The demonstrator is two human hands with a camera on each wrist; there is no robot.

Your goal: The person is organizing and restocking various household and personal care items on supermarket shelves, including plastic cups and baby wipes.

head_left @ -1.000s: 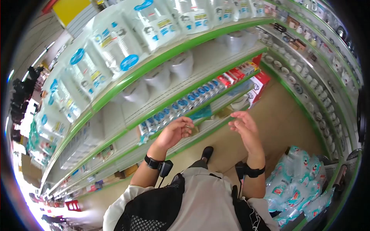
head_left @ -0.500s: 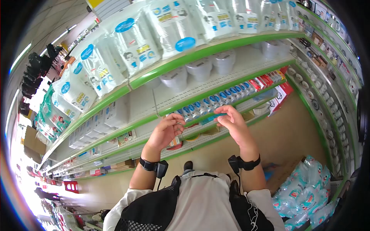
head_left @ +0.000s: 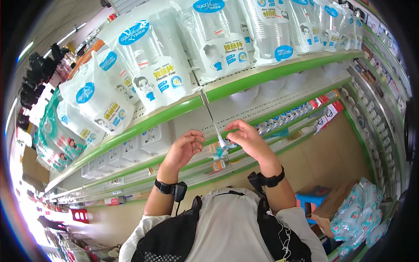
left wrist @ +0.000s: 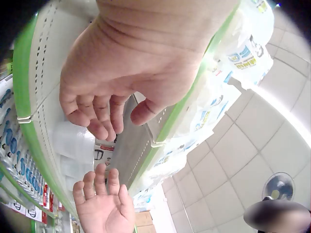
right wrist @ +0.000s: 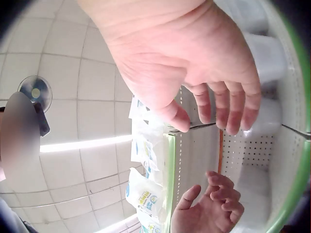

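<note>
Both hands are raised in front of the body, palms facing each other with a gap between them. My left hand (head_left: pixel 183 149) has loosely bent fingers and holds nothing. The right hand (head_left: pixel 248 140) is empty too, its thumb and fingers relaxed and apart. Behind and above them, bagged stacks of plastic cups (head_left: pixel 160 76) line the top shelf (head_left: pixel 244 72), which has a green edge. In the left wrist view, the left hand (left wrist: pixel 136 73) hangs before the shelves with the right hand (left wrist: pixel 104 208) beyond it. The right wrist view shows the right hand (right wrist: pixel 189 63) with slack fingers.
White lidded tubs (head_left: pixel 155 137) stand on the shelf below the cups. Small packs with blue labels (head_left: pixel 279 122) fill a lower shelf at right. On the floor at right are a blue stool (head_left: pixel 310 201), a cardboard box (head_left: pixel 336 203) and clear plastic-wrapped packs (head_left: pixel 360 214).
The view has shifted left along the shelves and closer, so the bagged cups look larger and a shelf joint is now in front. The hands stay raised and empty, a little nearer each other.
</note>
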